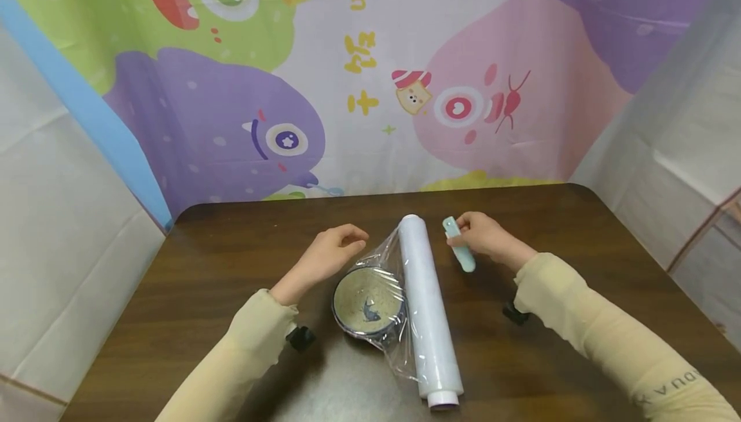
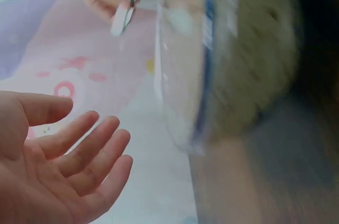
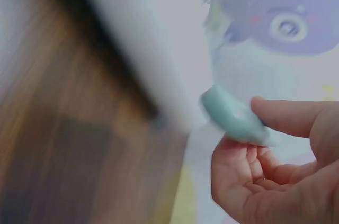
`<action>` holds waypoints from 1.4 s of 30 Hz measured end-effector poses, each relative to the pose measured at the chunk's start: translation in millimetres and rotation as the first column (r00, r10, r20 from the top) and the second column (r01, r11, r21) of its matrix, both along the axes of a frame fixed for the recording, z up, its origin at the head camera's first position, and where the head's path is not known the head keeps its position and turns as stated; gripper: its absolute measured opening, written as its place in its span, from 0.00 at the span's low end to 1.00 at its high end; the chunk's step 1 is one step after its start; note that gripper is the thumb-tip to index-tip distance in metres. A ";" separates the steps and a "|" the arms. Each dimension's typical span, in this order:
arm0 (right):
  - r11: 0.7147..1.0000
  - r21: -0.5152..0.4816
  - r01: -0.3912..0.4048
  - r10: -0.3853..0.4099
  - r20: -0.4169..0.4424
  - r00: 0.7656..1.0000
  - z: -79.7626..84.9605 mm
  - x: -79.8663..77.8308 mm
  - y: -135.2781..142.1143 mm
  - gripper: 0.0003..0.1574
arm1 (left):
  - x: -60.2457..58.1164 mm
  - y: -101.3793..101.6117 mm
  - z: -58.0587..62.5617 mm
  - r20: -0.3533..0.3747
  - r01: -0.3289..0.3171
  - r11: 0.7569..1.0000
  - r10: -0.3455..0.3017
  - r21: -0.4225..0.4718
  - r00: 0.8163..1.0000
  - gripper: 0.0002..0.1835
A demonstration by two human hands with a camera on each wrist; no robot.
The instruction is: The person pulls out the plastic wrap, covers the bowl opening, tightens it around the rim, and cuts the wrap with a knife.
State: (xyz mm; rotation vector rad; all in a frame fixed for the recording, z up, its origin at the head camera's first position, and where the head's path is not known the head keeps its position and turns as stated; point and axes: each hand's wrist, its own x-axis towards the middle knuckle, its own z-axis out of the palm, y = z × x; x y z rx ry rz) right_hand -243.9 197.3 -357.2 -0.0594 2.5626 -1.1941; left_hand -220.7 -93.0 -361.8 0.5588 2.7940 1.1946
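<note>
A bowl (image 1: pixel 359 300) with a dark rim and a blue fish motif stands on the table, with clear plastic wrap (image 1: pixel 382 255) drawn over it. Along the bowl's right side lies the white roll of plastic wrap (image 1: pixel 429 309), its film running to the bowl. My left hand (image 1: pixel 331 251) hovers beyond the bowl's upper left, fingers loosely bent, holding nothing; its palm shows in the left wrist view. To the right of the roll, my right hand (image 1: pixel 483 235) pinches a slim mint-green knife (image 1: pixel 463 251), apparently folded, between thumb and fingers. The right wrist view shows its rounded end (image 3: pixel 233 115).
The brown wooden table (image 1: pixel 231 261) stands against a cartoon-printed curtain (image 1: pixel 370 152). Pale cloth (image 1: pixel 683 139) hangs on both sides. A dark strap-mounted device sits under each wrist.
</note>
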 end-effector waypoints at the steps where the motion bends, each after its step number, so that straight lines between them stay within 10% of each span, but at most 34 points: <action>1: 0.999 -0.040 0.002 -0.002 -0.005 1.000 4.3 0.3 -6.3 0.24 | 0.2 3.3 1.8 -0.005 0.005 1.000 -0.005 0.013 1.000 0.11; 15: 0.954 -0.300 0.009 -0.032 -0.074 0.997 25.3 8.9 -62.8 0.20 | 7.1 44.6 4.2 0.115 -0.014 0.972 -0.013 0.235 0.993 0.11; 32: 0.897 -0.442 -0.021 -0.046 -0.140 0.989 28.1 25.3 -83.7 0.17 | 10.4 53.2 6.8 0.210 -0.119 0.846 0.008 0.519 0.978 0.07; 42: 0.942 -0.322 -0.092 0.007 -0.256 0.967 21.2 26.4 -87.7 0.17 | 13.9 46.5 8.5 0.178 -0.114 0.922 0.050 0.370 0.983 0.04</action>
